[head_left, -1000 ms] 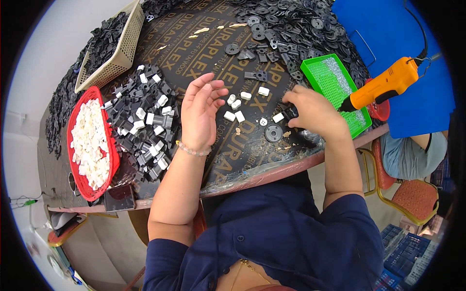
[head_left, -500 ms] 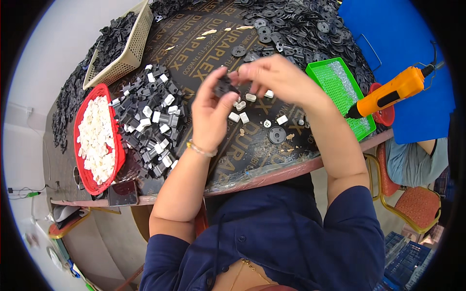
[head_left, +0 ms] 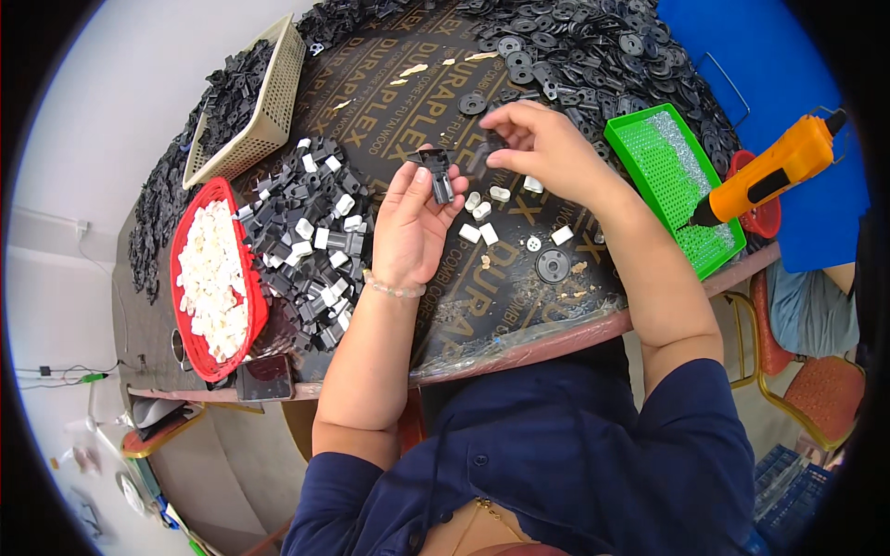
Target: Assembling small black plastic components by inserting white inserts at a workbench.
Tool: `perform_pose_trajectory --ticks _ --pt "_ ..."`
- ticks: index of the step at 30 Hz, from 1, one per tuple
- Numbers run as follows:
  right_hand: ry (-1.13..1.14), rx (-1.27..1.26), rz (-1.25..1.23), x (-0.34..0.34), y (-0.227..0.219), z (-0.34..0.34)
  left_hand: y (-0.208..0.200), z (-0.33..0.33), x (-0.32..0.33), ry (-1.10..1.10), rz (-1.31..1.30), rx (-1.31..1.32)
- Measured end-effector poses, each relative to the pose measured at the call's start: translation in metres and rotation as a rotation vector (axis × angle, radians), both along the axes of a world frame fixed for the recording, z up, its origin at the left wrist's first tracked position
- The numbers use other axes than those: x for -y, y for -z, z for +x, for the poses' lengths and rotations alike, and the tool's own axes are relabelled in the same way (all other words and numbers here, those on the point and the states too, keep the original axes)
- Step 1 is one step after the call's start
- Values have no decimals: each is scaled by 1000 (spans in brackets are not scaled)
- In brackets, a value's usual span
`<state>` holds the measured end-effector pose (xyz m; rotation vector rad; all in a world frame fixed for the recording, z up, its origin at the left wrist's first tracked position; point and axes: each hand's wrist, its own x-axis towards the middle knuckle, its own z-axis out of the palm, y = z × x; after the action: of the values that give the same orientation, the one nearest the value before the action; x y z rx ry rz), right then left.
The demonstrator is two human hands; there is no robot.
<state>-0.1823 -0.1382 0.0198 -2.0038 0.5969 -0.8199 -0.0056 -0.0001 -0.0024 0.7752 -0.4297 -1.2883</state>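
My left hand (head_left: 410, 227), palm up, holds a black plastic housing (head_left: 437, 176) between thumb and fingers. A little to its right is my right hand (head_left: 547, 148), thumb and fingers curled toward each other around a small black plastic part (head_left: 494, 142); blur hides its exact shape. Below the hands, several small white plastic pieces (head_left: 500, 194) lie on the table, with a black round disc (head_left: 553, 265) and a small white round piece (head_left: 533, 244) near the front edge. Left of my left hand is a pile of black housings (head_left: 315, 246), some with white pieces fitted.
A red basket (head_left: 257, 306) of white pieces and a cream basket (head_left: 276, 111) of black parts stand at left. Black discs (head_left: 640, 44) heap at the far right. An orange electric screwdriver (head_left: 769, 176) rests over a green tray (head_left: 663, 208) of screws. A phone (head_left: 266, 378) lies at the front edge.
My hands have drawn apart. The left has turned palm up, showing the black housing, and the right has moved off to its right. The whole view has shifted slightly.
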Motion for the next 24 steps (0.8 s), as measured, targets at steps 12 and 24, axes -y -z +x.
perform_pose_trajectory --ticks 12,24 --pt "-139 74 -220 -29 -13 8 -1 -5 -4 96 26 42" --pt "-108 74 -365 -30 -13 7 1 -5 -4 111 29 38"
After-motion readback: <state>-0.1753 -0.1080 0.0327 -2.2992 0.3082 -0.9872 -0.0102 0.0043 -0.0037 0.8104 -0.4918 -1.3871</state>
